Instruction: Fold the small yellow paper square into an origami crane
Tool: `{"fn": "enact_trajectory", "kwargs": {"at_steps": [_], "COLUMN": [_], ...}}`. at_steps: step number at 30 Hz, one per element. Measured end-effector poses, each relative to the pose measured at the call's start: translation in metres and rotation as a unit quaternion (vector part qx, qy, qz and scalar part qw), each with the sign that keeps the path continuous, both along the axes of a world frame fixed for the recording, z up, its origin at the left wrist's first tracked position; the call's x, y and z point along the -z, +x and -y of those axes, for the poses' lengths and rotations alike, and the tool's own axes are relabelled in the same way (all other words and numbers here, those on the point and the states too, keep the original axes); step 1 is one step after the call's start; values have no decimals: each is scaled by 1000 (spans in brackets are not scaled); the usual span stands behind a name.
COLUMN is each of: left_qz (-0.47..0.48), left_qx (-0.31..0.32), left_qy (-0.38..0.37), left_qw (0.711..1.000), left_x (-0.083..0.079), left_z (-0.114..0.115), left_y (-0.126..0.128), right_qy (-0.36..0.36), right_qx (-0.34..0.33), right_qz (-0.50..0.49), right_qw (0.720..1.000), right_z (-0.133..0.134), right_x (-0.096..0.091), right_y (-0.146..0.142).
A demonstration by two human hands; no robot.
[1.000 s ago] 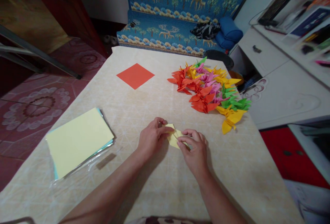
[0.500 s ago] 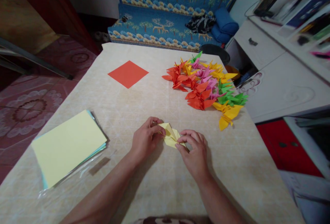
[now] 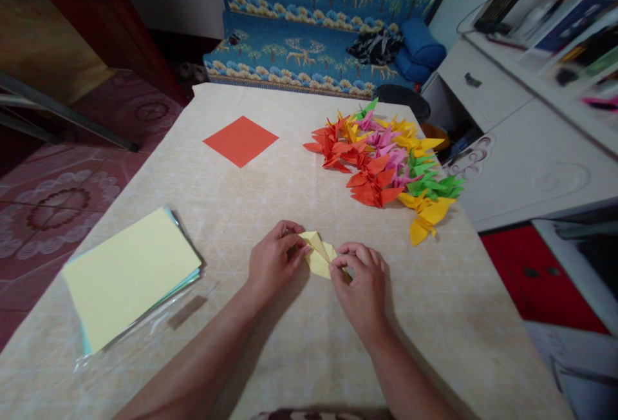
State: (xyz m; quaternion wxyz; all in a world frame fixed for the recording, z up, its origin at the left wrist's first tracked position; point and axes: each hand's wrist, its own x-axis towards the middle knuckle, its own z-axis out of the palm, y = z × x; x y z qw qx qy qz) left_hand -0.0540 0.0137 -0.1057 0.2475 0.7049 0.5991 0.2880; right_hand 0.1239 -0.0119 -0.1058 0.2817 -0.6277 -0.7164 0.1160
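Note:
A small, partly folded yellow paper lies on the beige table between my hands. My left hand pinches its left end with curled fingers. My right hand pinches its right end, fingers bent over the fold. A pile of folded paper cranes in orange, pink, green and yellow lies beyond my right hand. To the left sits a stack of square paper sheets, pale yellow on top, partly in a clear sleeve.
A single orange paper square lies flat at the far left of the table. A blue patterned sofa stands behind the table. White cabinets run along the right side. Red tiled floor shows to the left.
My right fingers have curled closer onto the right end of the yellow paper. The left hand keeps its pinch; the view has shifted slightly.

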Motion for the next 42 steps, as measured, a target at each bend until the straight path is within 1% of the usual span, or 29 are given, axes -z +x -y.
{"fn": "enact_trajectory", "kwargs": {"at_steps": [3, 8, 11, 14, 17, 22, 31, 37, 42], "left_qz": [1, 0, 3, 13, 20, 14, -29, -37, -23], "left_qx": [-6, -7, -7, -10, -13, -19, -50, -48, -11], "left_qy": [2, 2, 3, 2, 2, 4, 18, 19, 24], "left_qw": [1000, 1000, 1000, 1000, 1000, 1000, 998, 998, 999], "left_x": [0, 1, 1, 1, 1, 0, -2, -3, 0], "left_z": [0, 0, 0, 1, 2, 2, 3, 3, 4], "left_y": [1, 1, 0, 0, 0, 2, 8, 7, 4], "right_qy": [1, -35, -39, -34, -35, -37, -35, -45, -49], "right_qx": [5, -14, -46, -89, -105, -114, -114, -93, -74], "right_qz": [19, 37, 43, 74, 101, 109, 93, 79, 59], "right_qw": [1000, 999, 997, 993, 989, 987, 988, 992, 994], "right_z": [-2, -6, -6, -3, -2, -5, -6, -6, -10], "right_x": [-1, -5, -7, -6, -5, -5, -6, -5, -5], "right_y": [-2, 0, -1, -4, -6, -5, -4, -5, -7]}}
